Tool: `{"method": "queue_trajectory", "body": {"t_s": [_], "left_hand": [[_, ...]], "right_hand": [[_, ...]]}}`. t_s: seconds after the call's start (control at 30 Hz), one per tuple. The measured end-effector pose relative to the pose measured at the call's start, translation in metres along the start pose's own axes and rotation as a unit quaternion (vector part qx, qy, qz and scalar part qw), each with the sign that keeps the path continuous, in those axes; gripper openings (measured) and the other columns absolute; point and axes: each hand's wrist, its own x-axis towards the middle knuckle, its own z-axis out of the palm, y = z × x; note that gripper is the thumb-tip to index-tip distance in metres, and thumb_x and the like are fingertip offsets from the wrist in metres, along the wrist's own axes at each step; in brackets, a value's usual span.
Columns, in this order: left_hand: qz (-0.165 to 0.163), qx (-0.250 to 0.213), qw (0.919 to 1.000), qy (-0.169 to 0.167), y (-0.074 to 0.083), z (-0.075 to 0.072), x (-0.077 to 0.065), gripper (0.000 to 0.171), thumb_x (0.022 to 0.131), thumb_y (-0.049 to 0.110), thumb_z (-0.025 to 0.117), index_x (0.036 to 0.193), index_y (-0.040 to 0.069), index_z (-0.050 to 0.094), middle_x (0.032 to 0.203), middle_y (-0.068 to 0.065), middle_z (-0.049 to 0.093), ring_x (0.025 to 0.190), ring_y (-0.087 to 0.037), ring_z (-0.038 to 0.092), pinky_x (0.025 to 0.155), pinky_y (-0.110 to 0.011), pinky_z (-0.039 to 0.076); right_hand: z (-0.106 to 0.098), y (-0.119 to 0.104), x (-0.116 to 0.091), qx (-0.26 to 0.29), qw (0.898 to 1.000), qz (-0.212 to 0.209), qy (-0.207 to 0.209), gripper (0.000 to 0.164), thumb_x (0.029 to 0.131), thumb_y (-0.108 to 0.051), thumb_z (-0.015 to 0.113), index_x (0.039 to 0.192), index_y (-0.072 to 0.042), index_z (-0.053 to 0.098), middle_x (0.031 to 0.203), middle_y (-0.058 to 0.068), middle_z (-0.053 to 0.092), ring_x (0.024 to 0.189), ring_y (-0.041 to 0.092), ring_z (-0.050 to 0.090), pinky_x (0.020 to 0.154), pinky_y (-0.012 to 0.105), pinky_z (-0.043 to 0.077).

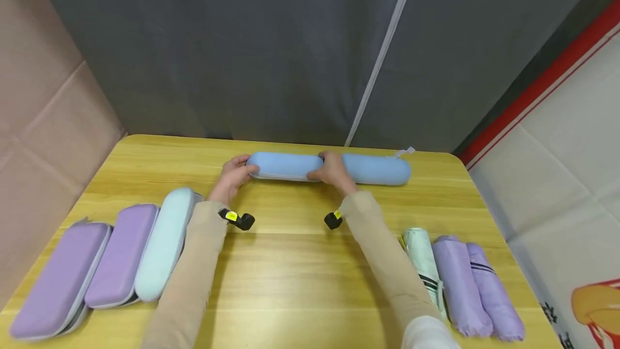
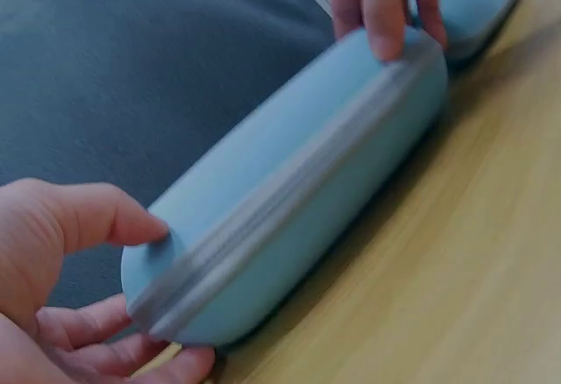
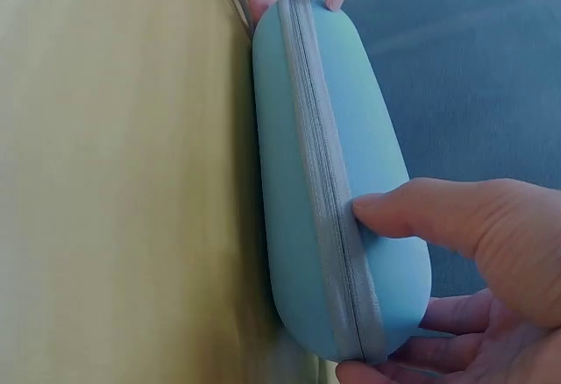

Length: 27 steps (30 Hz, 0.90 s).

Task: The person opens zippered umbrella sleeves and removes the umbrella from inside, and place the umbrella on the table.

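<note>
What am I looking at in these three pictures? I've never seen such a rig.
No machine, just a person's bare hands. The wide picture comes from a head-worn camera; the two close ones come from a camera on each wrist. The left hand and right hand hold opposite ends of a light-blue, elongated, zipped case; a similar blue case lies to its right. Also on the wood-grain table: two rounded purple cases and a pale mint one at left, rolled fabric bundles, one mint, two lilac, at right.
</note>
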Motion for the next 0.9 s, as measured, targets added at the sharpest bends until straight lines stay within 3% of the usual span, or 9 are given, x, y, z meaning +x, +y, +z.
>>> {"method": "queue_trajectory", "body": {"t_s": [0.3,0.63,0.9], "left_hand": [[-0.004,0.025,0.9996,-0.008,-0.009,0.0,-0.043,0.063,0.086,0.003,0.056,0.144,-0.001,0.03,0.142,-0.021,0.035,0.124,-0.029,0.039,0.099,-0.037,0.038],[0.04,0.096,0.9943,-0.022,-0.029,-0.005,-0.091,0.061,0.084,0.004,0.061,0.137,-0.008,0.034,0.138,-0.027,0.038,0.123,-0.037,0.042,0.095,-0.035,0.042],[0.042,0.105,0.9929,-0.036,-0.042,-0.01,-0.115,0.059,0.085,0.006,0.063,0.136,-0.007,0.036,0.135,-0.026,0.04,0.121,-0.038,0.043,0.088,-0.029,0.045]], "right_hand": [[0.003,0.005,-0.041,-0.01,1.0,-0.01,-0.008,0.07,0.077,-0.025,0.076,0.132,0.006,0.046,0.13,0.022,0.051,0.114,0.033,0.052,0.094,0.04,0.045],[0.012,0.011,-0.088,-0.005,0.998,-0.055,0.01,0.063,0.073,-0.021,0.08,0.125,0.004,0.054,0.122,0.019,0.057,0.109,0.03,0.056,0.091,0.04,0.047],[0.016,0.014,-0.116,-0.006,0.998,-0.066,0.017,0.061,0.072,-0.021,0.081,0.123,0.003,0.056,0.12,0.017,0.059,0.107,0.029,0.056,0.089,0.041,0.048]]}}
